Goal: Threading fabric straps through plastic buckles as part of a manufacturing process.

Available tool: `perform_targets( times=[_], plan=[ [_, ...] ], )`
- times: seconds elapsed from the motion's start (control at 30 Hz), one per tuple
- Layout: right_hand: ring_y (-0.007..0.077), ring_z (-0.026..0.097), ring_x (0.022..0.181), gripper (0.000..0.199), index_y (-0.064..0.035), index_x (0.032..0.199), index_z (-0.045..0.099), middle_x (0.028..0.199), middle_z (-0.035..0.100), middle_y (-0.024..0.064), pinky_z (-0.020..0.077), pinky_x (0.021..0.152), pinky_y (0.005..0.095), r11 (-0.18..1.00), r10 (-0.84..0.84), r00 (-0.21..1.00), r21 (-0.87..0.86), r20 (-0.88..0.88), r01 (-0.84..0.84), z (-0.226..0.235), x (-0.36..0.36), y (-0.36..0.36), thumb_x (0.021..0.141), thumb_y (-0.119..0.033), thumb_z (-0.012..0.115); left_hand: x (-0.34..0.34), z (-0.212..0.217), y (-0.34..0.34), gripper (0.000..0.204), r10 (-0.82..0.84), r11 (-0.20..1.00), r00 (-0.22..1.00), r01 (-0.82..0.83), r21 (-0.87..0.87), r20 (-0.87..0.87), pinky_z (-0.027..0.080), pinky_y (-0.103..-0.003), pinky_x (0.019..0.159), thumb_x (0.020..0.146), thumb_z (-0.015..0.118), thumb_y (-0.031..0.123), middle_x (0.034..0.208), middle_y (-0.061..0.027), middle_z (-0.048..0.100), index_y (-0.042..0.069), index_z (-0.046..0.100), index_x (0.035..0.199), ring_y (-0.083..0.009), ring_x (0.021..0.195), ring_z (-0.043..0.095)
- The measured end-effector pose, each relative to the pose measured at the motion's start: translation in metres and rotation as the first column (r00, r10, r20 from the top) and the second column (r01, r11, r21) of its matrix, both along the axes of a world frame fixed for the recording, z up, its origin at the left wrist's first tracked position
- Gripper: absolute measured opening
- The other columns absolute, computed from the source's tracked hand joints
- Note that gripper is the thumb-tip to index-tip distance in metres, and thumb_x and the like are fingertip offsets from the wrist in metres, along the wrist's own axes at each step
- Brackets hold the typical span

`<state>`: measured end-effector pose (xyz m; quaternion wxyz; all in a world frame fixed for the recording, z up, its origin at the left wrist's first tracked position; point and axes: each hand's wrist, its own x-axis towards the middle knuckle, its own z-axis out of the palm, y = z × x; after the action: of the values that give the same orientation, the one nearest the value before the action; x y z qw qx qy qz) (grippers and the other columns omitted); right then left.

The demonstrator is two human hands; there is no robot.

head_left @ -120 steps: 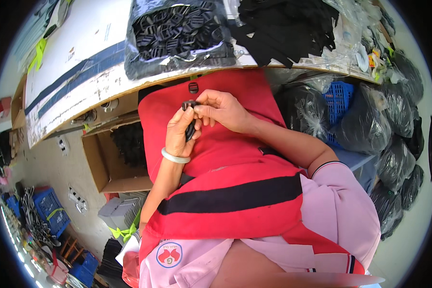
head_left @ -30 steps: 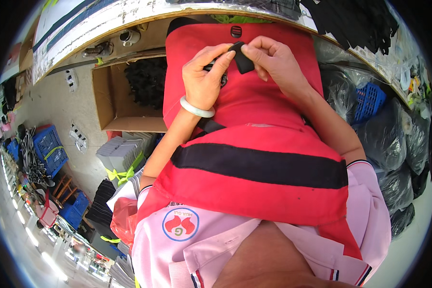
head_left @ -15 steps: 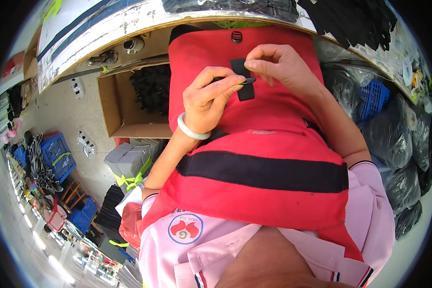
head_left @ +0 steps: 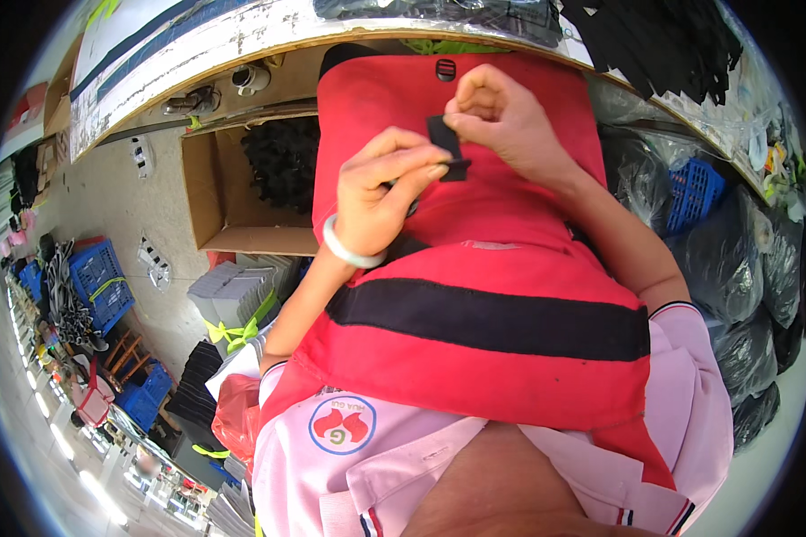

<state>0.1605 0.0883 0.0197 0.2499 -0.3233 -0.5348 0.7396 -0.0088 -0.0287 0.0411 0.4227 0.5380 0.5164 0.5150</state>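
Observation:
Over the red apron [head_left: 537, 224] on my lap, both hands are raised close together. My left hand [head_left: 372, 192], with a pale bangle at the wrist, pinches a short black webbing strap [head_left: 442, 136] by a dark narrow piece that looks like a buckle. My right hand [head_left: 509, 121] has thumb and fingertips closed at the strap's upper end. Another small dark bit shows under my left palm, too hidden to name. Beyond the hands, a black slider buckle [head_left: 446, 69] lies on the red cloth.
An open cardboard box [head_left: 233, 240] of black pieces stands left of my lap. The worktable [head_left: 175, 67] edge runs across the front, with black strips [head_left: 658, 40] at right. Black plastic bags [head_left: 721, 259] and a blue basket [head_left: 694, 190] crowd the right side; grey stacks [head_left: 228, 291] stand left.
My right hand has risen slightly and shifted left. My left hand has dropped a little, and less of the strap hangs below its fingertips.

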Motion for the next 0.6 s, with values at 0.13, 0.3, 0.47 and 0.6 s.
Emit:
perform_targets(
  times=[0.13, 0.3, 0.47, 0.6],
  plan=[
    [0.008, 0.059, 0.077, 0.012, -0.0052, 0.094, 0.054, 0.083, 0.062, 0.0029, 0.0478, 0.069, 0.0219, 0.957, 0.273, 0.958, -0.128, 0.083, -0.261, -0.035, -0.006, -0.006, 0.089, -0.008, 0.064, -0.04, 0.004, -0.025, 0.015, -0.05, 0.982, 0.986, 0.019, -0.189, -0.16, 0.045, -0.022, 0.061, 0.082, 0.066, -0.004, 0.084, -0.0057, 0.063, -0.002, 0.07, 0.096, -0.011, 0.07, 0.057],
    [0.0275, 0.065, 0.078, 0.023, -0.0054, 0.095, 0.062, 0.086, 0.067, 0.0138, 0.0492, 0.07, 0.0371, 0.791, 0.091, 0.796, 0.442, 0.598, -0.423, -0.056, -0.001, 0.037, 0.087, -0.027, 0.064, -0.12, 0.003, -0.08, 0.02, 0.542, 0.665, 0.77, -0.638, -0.389, -0.337, 0.037, -0.019, 0.047, 0.088, 0.066, 0.004, 0.082, -0.0026, 0.063, 0.001, 0.068, 0.107, -0.0077, 0.062, 0.054],
    [0.0327, 0.064, 0.088, 0.028, -0.0083, 0.104, 0.059, 0.089, 0.067, 0.0138, 0.0486, 0.073, 0.043, 0.594, -0.267, 0.621, 0.634, 0.737, -0.496, -0.123, -0.016, 0.072, 0.087, -0.029, 0.064, -0.147, -0.043, -0.076, 0.033, 0.485, 0.874, 0.37, -0.187, -0.448, 0.792, 0.043, -0.02, 0.044, 0.099, 0.05, 0.032, 0.098, -0.0083, 0.059, 0.001, 0.061, 0.105, -0.0167, 0.07, 0.056],
    [0.0324, 0.063, 0.084, 0.027, -0.0081, 0.103, 0.06, 0.088, 0.066, 0.013, 0.0493, 0.072, 0.0394, 0.647, -0.165, 0.483, 0.464, 0.86, -0.605, -0.13, -0.033, 0.081, 0.085, -0.027, 0.067, -0.09, -0.074, -0.052, 0.026, 0.443, 0.886, 0.205, 0.049, -0.461, 0.873, 0.046, -0.023, 0.047, 0.098, 0.053, 0.026, 0.1, -0.0089, 0.059, 0.002, 0.061, 0.103, -0.0216, 0.082, 0.057]
  ],
)
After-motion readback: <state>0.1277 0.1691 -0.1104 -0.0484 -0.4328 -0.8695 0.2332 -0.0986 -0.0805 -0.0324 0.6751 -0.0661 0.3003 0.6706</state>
